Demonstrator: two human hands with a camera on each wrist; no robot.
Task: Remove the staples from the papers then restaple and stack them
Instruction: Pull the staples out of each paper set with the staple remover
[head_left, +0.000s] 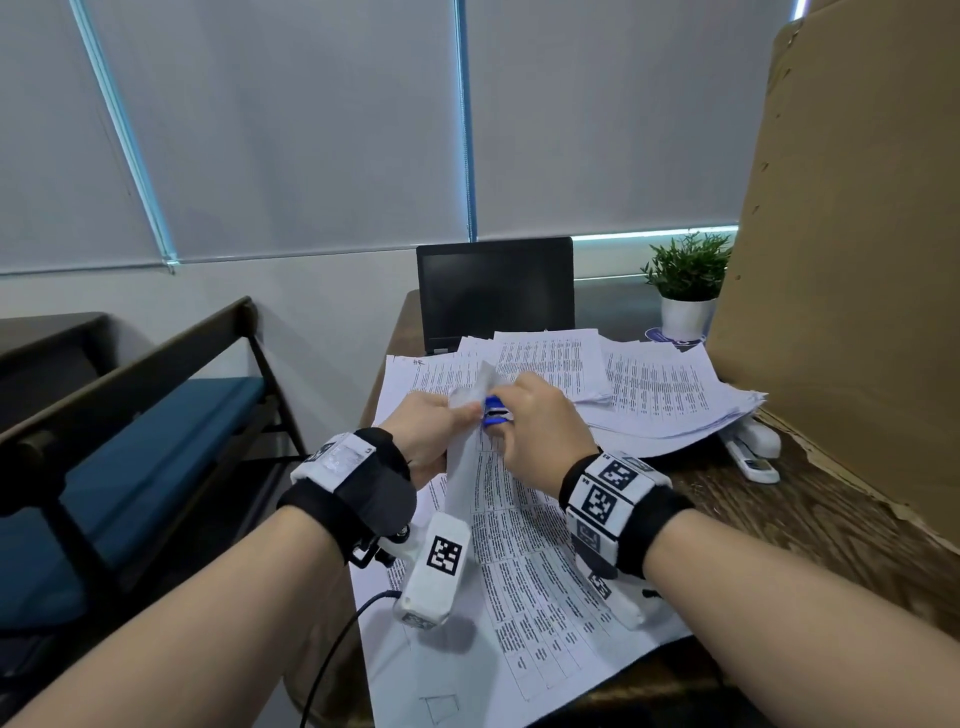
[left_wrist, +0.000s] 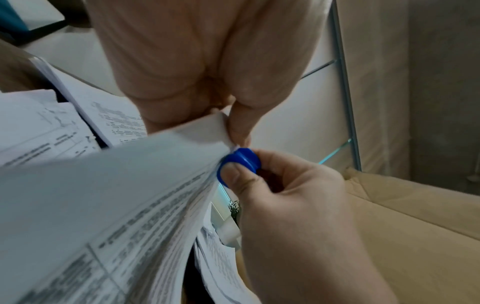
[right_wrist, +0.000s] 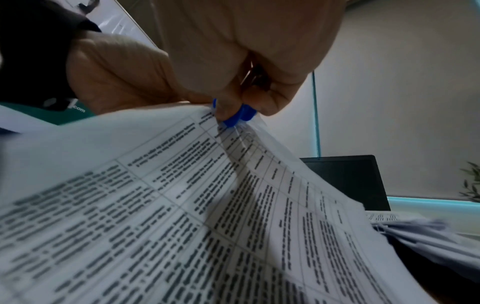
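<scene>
Pinching a lifted paper corner (head_left: 470, 400) at frame centre, the left hand (head_left: 423, 434) holds it up; the right hand (head_left: 540, 423) squeezes a blue remover (head_left: 496, 413) against it. Farther right, papers (head_left: 660, 395) cover a white stapler (head_left: 753, 449).

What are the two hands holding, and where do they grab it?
The left hand pinches the paper bundle at its top corner. The right hand squeezes the blue staple remover by its sides, at that same corner.

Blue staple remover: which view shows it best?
Left wrist: the blue staple remover is sharp, pinched by the right hand at the paper corner. Head view shows it small between hands; in the right wrist view fingers mostly hide it.
</scene>
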